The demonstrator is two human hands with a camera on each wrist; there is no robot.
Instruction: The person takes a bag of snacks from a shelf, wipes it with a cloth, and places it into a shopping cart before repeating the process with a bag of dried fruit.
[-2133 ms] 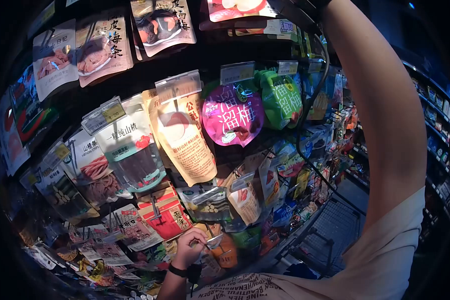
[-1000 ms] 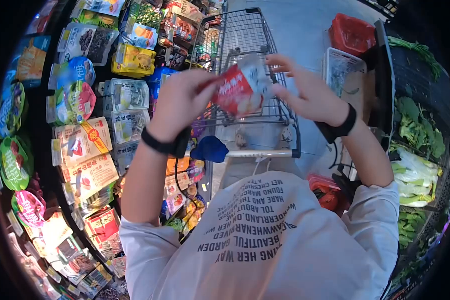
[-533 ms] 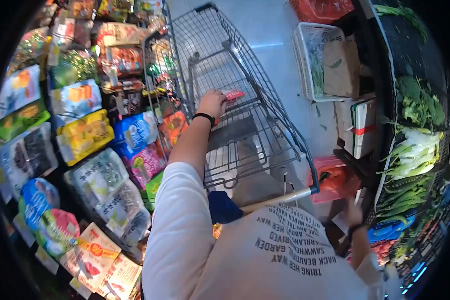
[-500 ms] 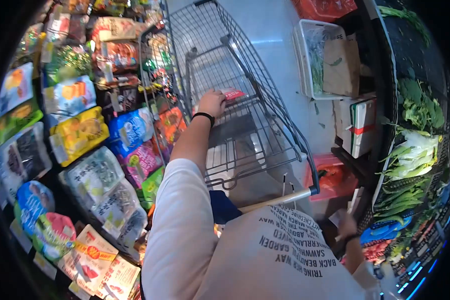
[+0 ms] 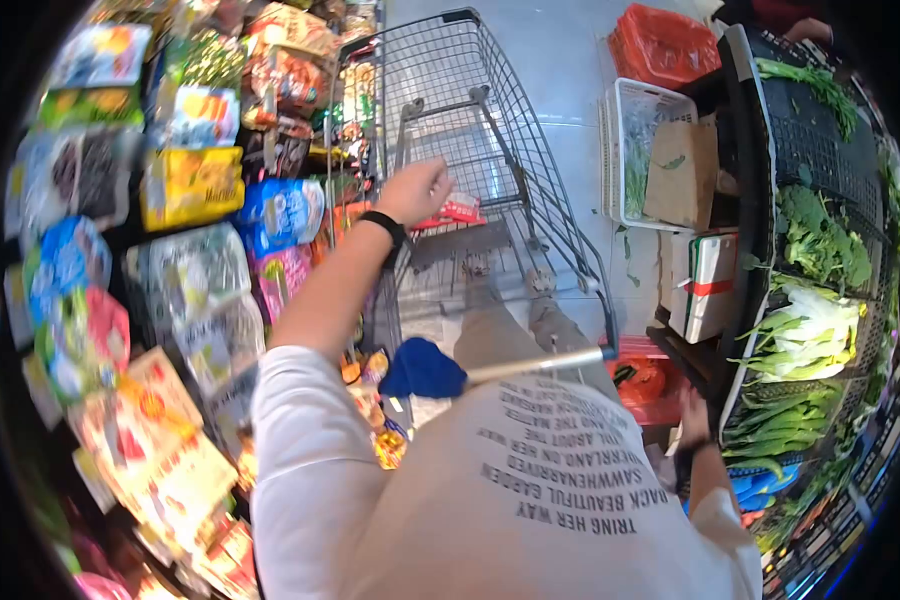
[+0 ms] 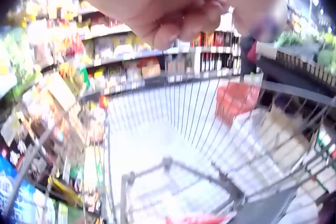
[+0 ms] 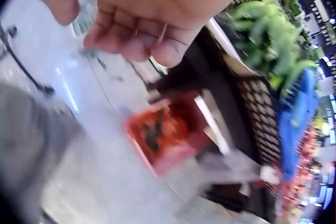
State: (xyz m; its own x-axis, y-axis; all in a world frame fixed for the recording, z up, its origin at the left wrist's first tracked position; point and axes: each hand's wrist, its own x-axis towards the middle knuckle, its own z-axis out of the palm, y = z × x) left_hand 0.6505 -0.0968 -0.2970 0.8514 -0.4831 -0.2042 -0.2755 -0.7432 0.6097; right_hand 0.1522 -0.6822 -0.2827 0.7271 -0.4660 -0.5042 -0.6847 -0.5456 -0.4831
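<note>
My left hand (image 5: 418,190) is over the shopping cart (image 5: 560,150), fingers loosely bent with nothing in them. Just below and right of it in the head view lies a red and white snack pouch (image 5: 458,210), inside the cart by the grey flap (image 5: 460,245). In the left wrist view, only a red edge of the pouch (image 6: 202,219) shows at the bottom. My right hand (image 5: 692,415) hangs at my right side, empty, fingers relaxed, near a red basket (image 7: 163,129) on the floor beside the vegetable stand.
Hanging snack packets (image 5: 190,190) line the left side, close to the cart. On the right stands a vegetable rack (image 5: 810,300) with leafy greens. A white crate (image 5: 620,150) and a red crate (image 5: 660,45) are on the floor. A blue cloth-like item (image 5: 422,370) hangs at the cart handle (image 5: 540,365).
Both hands held the pouch a second ago. The left hand lowered it into the cart, let go and lifted away. The right hand dropped to my side.
</note>
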